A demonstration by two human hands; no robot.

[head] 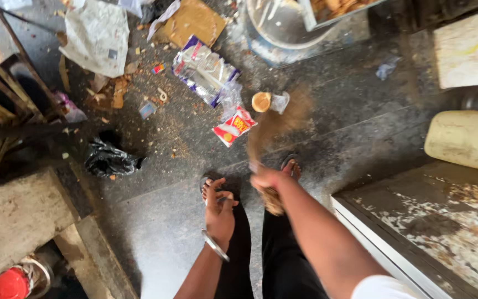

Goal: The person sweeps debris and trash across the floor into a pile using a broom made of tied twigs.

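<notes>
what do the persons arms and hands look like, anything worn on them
Both forearms are bare. The left hand has a thin silvery metal bangle round the wrist. The right hand is motion-blurred, so any ring or marking there cannot be made out; no bracelet shows on that wrist. Near the bottom edge the right arm ends in a short white sleeve. No gloves or watch are visible.

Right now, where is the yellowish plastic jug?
In the head view, the yellowish plastic jug lies on its side at the right edge, just beyond the worn countertop.
</notes>
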